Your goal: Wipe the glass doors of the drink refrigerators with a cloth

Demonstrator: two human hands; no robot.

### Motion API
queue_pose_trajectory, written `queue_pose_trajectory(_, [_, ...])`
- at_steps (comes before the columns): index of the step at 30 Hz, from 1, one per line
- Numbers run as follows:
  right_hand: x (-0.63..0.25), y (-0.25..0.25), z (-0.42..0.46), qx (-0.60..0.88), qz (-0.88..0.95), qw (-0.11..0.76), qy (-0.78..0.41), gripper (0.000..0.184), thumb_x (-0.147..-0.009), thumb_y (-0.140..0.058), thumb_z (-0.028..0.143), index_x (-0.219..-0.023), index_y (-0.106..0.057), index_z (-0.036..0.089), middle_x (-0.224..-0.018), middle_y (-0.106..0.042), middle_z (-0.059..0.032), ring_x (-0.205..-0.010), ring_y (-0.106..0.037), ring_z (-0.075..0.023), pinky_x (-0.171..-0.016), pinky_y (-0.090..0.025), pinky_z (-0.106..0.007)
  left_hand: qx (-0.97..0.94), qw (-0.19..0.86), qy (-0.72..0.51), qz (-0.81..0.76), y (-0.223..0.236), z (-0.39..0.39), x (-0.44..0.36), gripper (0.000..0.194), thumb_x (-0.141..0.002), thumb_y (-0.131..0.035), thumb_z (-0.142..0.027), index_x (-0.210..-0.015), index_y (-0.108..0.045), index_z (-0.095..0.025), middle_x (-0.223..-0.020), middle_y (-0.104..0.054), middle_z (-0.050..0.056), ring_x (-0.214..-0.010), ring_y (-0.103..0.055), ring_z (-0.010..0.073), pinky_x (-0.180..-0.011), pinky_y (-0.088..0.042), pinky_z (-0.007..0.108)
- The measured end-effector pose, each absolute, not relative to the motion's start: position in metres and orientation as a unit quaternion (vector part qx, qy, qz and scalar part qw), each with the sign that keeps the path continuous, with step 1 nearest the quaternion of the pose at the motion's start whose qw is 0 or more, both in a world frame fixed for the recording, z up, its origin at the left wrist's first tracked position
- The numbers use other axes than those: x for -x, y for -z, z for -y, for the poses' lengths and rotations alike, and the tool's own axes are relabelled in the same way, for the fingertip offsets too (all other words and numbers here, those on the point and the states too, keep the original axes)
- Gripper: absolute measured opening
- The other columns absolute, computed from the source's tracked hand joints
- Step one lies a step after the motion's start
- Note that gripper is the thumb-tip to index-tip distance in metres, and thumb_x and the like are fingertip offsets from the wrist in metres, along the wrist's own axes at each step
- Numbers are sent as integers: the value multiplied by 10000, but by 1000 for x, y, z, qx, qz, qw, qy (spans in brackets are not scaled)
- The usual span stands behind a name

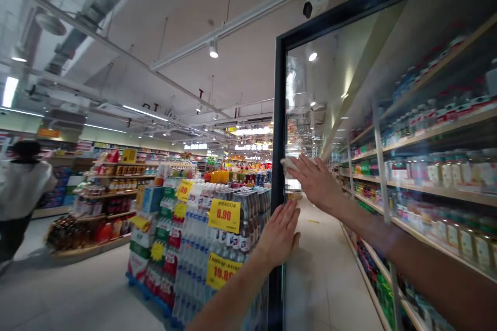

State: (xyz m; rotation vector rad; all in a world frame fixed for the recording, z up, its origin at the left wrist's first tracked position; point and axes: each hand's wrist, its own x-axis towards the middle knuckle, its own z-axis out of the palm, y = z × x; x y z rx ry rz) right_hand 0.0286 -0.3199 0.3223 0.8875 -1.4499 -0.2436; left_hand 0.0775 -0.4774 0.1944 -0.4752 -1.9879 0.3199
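Note:
A glass door (330,98) with a black frame (278,119) stands directly before me, at the right of the head view. My right hand (315,182) presses a whitish cloth (288,164) against the glass beside the upright part of the frame. Its fingers are stretched out over the cloth and hide part of it. Lower down, my left hand (276,235) rests on the same upright, fingers extended and holding nothing that I can see. Both forearms reach in from the bottom and right.
Shrink-wrapped bottles (198,248) are stacked left of the door, with yellow price signs (224,214). Shelves of bottles (446,176) line the right, seen through the glass. A display shelf (112,191) stands farther left. At the far left is a blurred person (23,186).

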Motion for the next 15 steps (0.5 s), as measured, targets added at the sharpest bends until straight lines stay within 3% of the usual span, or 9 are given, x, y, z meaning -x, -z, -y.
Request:
queue_pose_trajectory(3, [-30,-291,315,-424,617,649,134,437,-841,-406,132,-1252,-477,265,-1396,-410,-39,-1278,-361,-244,-1010,-295,-481,206,505,-128,828,-192,479,-79,565,-857,-382,-303,-1368,-245,-105,-1469,-218,122,-1375,-108,188,-1103,-231,390])
queue_pose_trajectory(5, [-31,-300,297,-385,630,663,121,434,-843,-406,130,-1250,-480,260,-1385,-423,-56,-1270,-374,-263,-1001,-298,-513,201,511,-114,828,-194,472,-78,579,-850,-394,-298,-1369,-235,-98,-1469,-210,134,-1375,-107,205,-1097,-240,410])
queue_pose_trajectory(11, [-40,-369,145,-119,642,753,-82,422,-884,-339,228,-1291,-445,201,-1435,-312,-145,-1295,-315,-345,-980,-219,-642,122,604,-15,788,-217,427,-59,608,-875,-366,-315,-1403,-120,-140,-1477,-174,152,-1372,-106,251,-1060,-280,496])
queue_pose_trajectory(15, [-46,-355,95,-44,616,770,-159,466,-867,-378,275,-1326,-395,196,-1473,-221,-138,-1315,-259,-374,-974,-225,-659,89,652,2,753,-220,408,-46,643,-879,-373,-331,-1414,-57,-165,-1476,-169,162,-1374,-77,268,-1061,-245,525])
